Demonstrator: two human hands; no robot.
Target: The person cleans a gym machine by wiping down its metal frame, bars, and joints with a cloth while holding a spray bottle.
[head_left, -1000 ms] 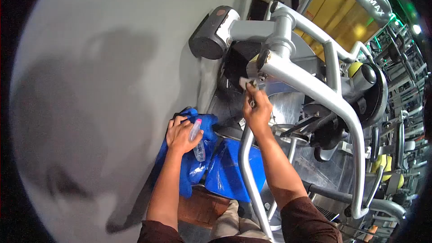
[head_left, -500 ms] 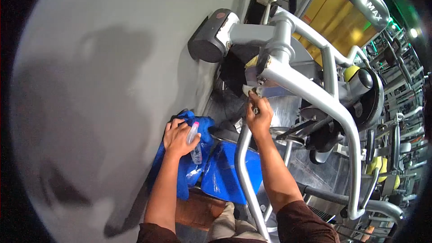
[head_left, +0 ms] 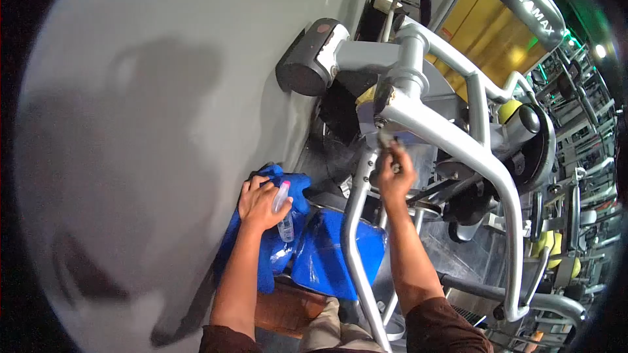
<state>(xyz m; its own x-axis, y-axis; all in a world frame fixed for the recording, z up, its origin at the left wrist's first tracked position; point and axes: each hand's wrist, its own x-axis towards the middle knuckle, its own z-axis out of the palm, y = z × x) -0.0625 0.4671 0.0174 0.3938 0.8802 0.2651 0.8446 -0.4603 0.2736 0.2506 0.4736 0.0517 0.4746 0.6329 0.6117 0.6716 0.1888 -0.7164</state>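
Note:
My left hand rests on a blue cloth over the blue padded seat. Between its thumb and fingers it holds a clear bottle with a pink cap. To the right, my right hand is closed around a small pale item, blurred and mostly hidden by the fingers. That hand is beside the silver frame of a gym machine, just below a bolt under the tube's worn end.
A grey wall fills the left side. The machine's black-capped arm juts out near it. A blue seat pad lies beside a curved silver post. More gym equipment stands at the far right.
My right hand has moved right and down, away from the spot by the bolt, with the pale item. My left hand has stayed on the cloth with the bottle.

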